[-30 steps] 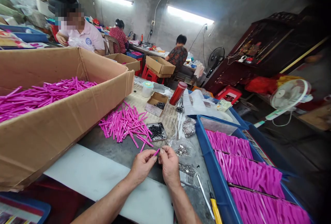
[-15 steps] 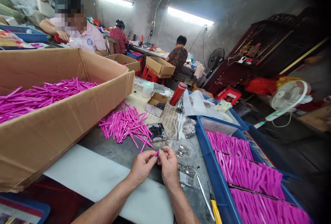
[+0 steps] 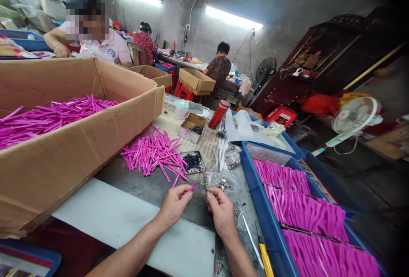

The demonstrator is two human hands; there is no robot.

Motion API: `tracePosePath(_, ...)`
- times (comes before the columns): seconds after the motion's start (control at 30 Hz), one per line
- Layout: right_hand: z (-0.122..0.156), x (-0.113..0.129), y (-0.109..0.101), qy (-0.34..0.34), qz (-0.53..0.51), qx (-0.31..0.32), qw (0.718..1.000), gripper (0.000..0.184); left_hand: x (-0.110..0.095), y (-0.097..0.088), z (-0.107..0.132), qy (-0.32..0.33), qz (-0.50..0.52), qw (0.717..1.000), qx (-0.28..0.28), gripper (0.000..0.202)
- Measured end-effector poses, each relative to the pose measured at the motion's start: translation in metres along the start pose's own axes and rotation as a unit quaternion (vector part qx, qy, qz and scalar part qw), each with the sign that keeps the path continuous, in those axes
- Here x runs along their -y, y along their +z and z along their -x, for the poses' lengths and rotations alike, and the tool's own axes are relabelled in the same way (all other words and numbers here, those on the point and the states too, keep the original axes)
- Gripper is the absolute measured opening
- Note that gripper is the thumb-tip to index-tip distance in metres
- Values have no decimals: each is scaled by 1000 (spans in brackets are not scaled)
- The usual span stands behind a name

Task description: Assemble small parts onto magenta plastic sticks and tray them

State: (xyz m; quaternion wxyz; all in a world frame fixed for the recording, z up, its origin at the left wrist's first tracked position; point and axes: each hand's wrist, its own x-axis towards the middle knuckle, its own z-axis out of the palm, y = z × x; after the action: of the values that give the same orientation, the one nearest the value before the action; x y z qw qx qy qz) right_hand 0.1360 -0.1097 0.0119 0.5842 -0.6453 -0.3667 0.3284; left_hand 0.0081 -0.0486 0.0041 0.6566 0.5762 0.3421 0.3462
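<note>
Between the thumb and fingers of my left hand [image 3: 175, 203] is a slim magenta plastic piece [image 3: 193, 186], its end pointing up and right. My right hand [image 3: 221, 209] is apart from it to the right, thumb and index finger pinched together; whatever they hold is too small to make out. Beyond my left hand lies a loose pile of magenta plastic pieces [image 3: 153, 151]. A small tray of black pins [image 3: 193, 162] stands beside the pile. Small metal washers [image 3: 224, 184] rest on a clear bag just beyond my right hand.
A large cardboard box [image 3: 105, 128] of magenta pieces fills the left. On the right is a blue crate [image 3: 255, 196] with rows of magenta parts. A yellow-handled screwdriver [image 3: 266, 260], a red flask [image 3: 219, 115] and a small carton [image 3: 192, 128] are on the table. Several people sit beyond.
My hands, together at the magenta piece before, are now apart. The right hand has moved right and the left still grips the piece. A person at the left has lowered an arm.
</note>
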Motion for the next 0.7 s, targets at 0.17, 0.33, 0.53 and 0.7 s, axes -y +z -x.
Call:
tracePosePath(0.17,5,2,-10,-24,99,43,994,17,-1,2,0,-7,-10,1000,-1,17)
tracePosePath(0.33,4,0,-10,-73,248,72,963,11,-2,1,0,-7,-24,1000,3,18)
tracePosePath(0.53,3,-4,-7,-126,364,103,917,15,0,1,0,-11,-29,999,8,18)
tracePosePath(0.7,4,-1,-4,-128,443,130,878,20,2,1,-1,-7,-31,999,8,19)
